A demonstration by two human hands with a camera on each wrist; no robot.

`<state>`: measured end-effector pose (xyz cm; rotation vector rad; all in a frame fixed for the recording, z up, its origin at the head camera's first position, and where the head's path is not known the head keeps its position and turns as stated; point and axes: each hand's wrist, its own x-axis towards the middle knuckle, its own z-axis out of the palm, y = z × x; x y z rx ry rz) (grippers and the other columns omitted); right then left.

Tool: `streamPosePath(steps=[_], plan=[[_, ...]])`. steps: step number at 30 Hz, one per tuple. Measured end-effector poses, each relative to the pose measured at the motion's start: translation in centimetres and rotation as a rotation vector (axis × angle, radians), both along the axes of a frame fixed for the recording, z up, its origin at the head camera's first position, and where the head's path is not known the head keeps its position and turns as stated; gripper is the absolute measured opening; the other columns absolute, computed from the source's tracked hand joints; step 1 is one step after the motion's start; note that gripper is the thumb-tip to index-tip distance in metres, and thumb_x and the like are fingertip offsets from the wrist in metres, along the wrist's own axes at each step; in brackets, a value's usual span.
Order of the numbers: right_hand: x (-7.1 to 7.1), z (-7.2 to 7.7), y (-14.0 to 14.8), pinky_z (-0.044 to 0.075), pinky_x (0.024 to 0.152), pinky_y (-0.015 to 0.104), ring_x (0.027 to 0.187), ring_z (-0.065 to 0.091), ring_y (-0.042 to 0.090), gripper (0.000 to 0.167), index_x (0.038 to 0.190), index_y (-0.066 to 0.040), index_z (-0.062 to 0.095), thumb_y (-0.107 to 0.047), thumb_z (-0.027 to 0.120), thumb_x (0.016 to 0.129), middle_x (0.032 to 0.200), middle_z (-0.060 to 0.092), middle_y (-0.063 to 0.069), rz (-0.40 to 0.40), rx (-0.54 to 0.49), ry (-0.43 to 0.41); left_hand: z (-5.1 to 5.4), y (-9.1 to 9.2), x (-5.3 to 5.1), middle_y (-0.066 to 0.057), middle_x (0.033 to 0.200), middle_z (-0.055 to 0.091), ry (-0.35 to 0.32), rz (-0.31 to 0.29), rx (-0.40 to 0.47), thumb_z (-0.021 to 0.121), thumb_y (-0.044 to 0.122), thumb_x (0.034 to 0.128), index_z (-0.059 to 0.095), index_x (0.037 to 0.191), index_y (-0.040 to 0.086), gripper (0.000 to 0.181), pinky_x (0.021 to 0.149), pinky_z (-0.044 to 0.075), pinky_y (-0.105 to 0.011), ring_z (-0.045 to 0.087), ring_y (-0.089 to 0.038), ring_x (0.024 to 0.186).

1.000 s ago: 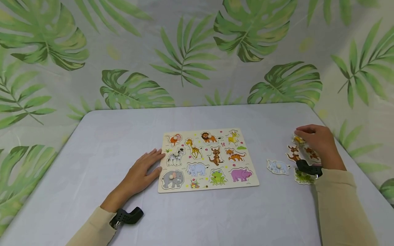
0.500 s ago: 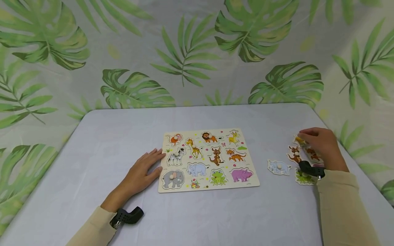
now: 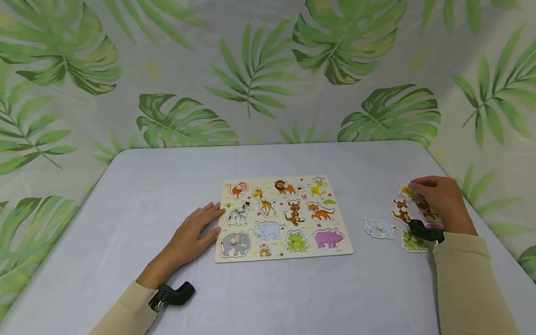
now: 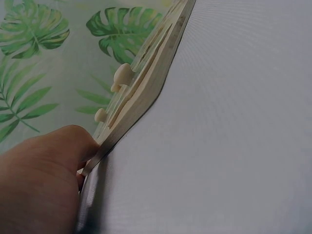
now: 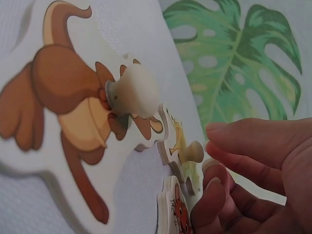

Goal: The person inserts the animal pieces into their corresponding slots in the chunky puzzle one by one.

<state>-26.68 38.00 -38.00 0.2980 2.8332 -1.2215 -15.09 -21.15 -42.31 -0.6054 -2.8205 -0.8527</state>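
Observation:
My left hand [image 3: 190,239] lies with fingertips on the left edge of a wooden animal knob puzzle board [image 3: 268,257]; in the left wrist view its thumb [image 4: 73,141] meets the board's edge. Knobs show on the elephant [image 3: 242,249] and giraffe [image 3: 268,208] pieces, among others. At the right, my right hand [image 3: 439,197] hovers by a yellow antelope-like puzzle piece [image 3: 405,191]. The right wrist view shows its curved fingers beside that piece's knob [image 5: 194,152], with no clear grip. A kangaroo piece [image 5: 73,112] looms closest to that camera.
Loose rhino [image 3: 374,229], kangaroo [image 3: 399,211] and frog [image 3: 412,244] pieces lie right of the board on the white table [image 3: 167,181]. A brown-orange piece [image 3: 425,210] and a purple one are partly hidden under the right arm. Leaf-patterned cloth [image 3: 268,70] hangs behind.
My right hand has shifted slightly right and toward me, uncovering more of the yellow piece and the brown-orange one. The left hand and board have stayed put.

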Motion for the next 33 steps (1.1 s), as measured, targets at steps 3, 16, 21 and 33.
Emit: streamPosePath(steps=[3,16,21,33], plan=[[0.1,-0.01,0.07,0.054,0.058,0.03,0.071,0.061,0.009,0.056,0.123,0.0,0.059,-0.047,0.059,0.093,0.085,0.065,-0.006,-0.002,-0.009,-0.002,0.02,0.03,0.01,-0.005,0.152,0.038,0.001,-0.001,-0.002,0.057,0.028,0.0967,0.048,0.143,0.013,0.049,0.119,0.017,-0.047,0.027,-0.027,0.143],[0.25,-0.09,0.29,0.052,0.056,0.032,0.068,0.06,0.013,0.057,0.121,0.003,0.06,-0.045,0.064,0.09,0.08,0.066,-0.006,0.029,0.034,0.002,0.1,0.04,0.06,-0.006,0.152,0.038,0.003,-0.008,0.003,0.058,0.026,0.0963,0.048,0.143,0.012,0.05,0.119,0.017,-0.047,0.027,-0.027,0.143],[0.23,-0.24,0.35,0.052,0.056,0.032,0.069,0.059,0.015,0.058,0.121,0.004,0.06,-0.045,0.064,0.09,0.084,0.066,-0.002,0.037,0.049,0.002,0.14,0.04,0.09,-0.006,0.152,0.038,0.002,-0.009,0.008,0.058,0.026,0.0963,0.048,0.143,0.012,0.049,0.119,0.017,-0.047,0.027,-0.027,0.143],[0.14,-0.14,0.35,0.048,0.057,0.029,0.078,0.056,0.023,0.058,0.117,0.004,0.062,-0.047,0.064,0.089,0.106,0.063,0.021,0.052,0.133,0.013,0.02,-0.03,-0.02,-0.004,0.152,0.038,-0.004,-0.006,0.0,0.058,0.027,0.0966,0.048,0.143,0.013,0.05,0.119,0.017,-0.045,0.027,-0.025,0.143]])
